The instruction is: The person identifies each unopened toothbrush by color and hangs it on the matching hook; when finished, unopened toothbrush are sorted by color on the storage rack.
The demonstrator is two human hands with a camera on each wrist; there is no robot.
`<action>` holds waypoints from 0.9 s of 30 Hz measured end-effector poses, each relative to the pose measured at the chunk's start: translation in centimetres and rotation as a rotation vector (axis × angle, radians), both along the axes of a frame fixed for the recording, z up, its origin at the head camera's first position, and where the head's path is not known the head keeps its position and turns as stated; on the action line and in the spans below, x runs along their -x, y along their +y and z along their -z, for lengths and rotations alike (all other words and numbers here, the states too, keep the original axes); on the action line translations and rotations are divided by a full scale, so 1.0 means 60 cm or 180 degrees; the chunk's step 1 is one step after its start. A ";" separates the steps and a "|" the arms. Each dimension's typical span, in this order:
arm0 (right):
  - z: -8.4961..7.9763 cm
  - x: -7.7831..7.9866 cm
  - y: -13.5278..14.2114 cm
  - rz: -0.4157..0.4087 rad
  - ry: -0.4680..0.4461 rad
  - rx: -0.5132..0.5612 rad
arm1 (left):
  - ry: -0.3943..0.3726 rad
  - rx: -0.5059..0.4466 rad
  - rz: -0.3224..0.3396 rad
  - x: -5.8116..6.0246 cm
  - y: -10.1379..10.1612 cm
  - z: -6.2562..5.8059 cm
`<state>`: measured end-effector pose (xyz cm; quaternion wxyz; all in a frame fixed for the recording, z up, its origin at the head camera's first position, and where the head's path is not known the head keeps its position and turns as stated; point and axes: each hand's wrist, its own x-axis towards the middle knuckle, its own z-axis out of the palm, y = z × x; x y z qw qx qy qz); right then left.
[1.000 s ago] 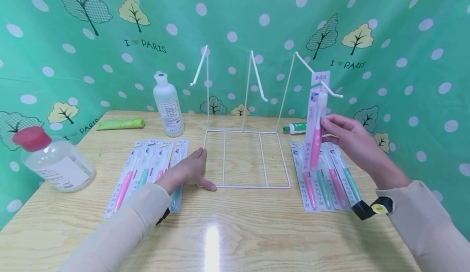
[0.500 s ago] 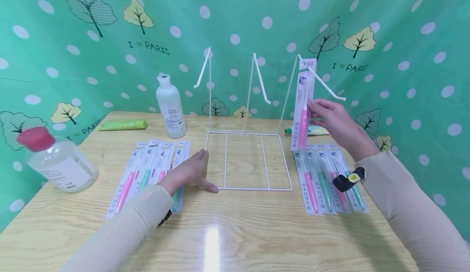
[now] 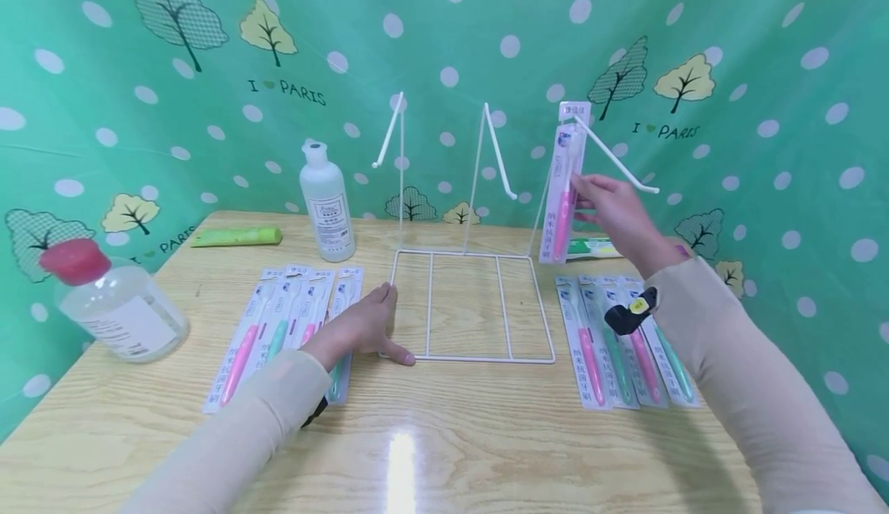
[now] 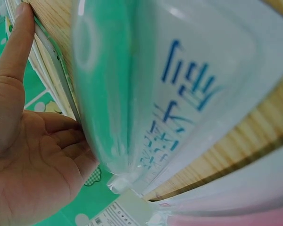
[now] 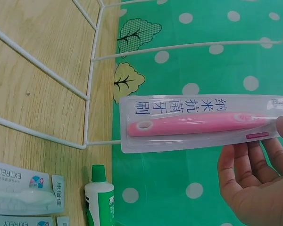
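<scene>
A packaged pink toothbrush point(image 3: 561, 217) hangs upright on the right arm of a white wire display rack point(image 3: 467, 360), the arm passing through the top of its card. My right hand point(image 3: 611, 209) pinches the pack's right edge between thumb and fingers, also visible in the right wrist view, where the pink handle point(image 5: 193, 126) faces the camera. My left hand point(image 3: 364, 321) rests at the rack's left front corner, thumb stretched to the front rail and fingers along the side rail. In the left wrist view, a green toothbrush pack point(image 4: 108, 84) lies right beside that hand point(image 4: 42, 155).
Several packaged toothbrushes lie left point(image 3: 243, 352) and right point(image 3: 590, 360) of the rack. Behind stand a clear bottle point(image 3: 326, 205) and a lying green tube point(image 3: 236, 236); a red-capped bottle point(image 3: 132, 317) is far left. A toothpaste tube point(image 5: 100, 197) lies back right.
My right hand has moved the pink toothbrush pack left and back along the rack's right arm, from near its tip to near its rear end. My left hand stays on the rack.
</scene>
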<state>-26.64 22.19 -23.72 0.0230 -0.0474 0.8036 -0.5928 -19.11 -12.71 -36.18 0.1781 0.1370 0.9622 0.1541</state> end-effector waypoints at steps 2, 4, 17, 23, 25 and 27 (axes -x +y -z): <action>0.001 0.004 -0.003 0.0020 0.0008 0.0055 | 0.0006 0.0008 0.0003 -0.001 0.000 -0.001; 0.002 0.008 -0.005 0.0028 0.0019 0.0085 | 0.0009 0.0007 0.0001 -0.001 0.000 -0.001; 0.017 0.031 -0.003 0.0067 0.0155 -0.0103 | 0.0040 0.0016 0.0005 -0.003 -0.001 0.001; 0.032 0.029 0.015 0.0210 0.0208 -0.0275 | 0.0044 -0.0035 0.0034 -0.003 -0.001 0.000; 0.037 0.026 0.027 0.0245 0.0210 -0.0307 | 0.0033 -0.0039 0.0024 -0.004 -0.001 -0.001; 0.040 0.020 0.042 0.0277 0.0225 -0.0376 | 0.0011 -0.0044 0.0011 -0.004 -0.002 -0.002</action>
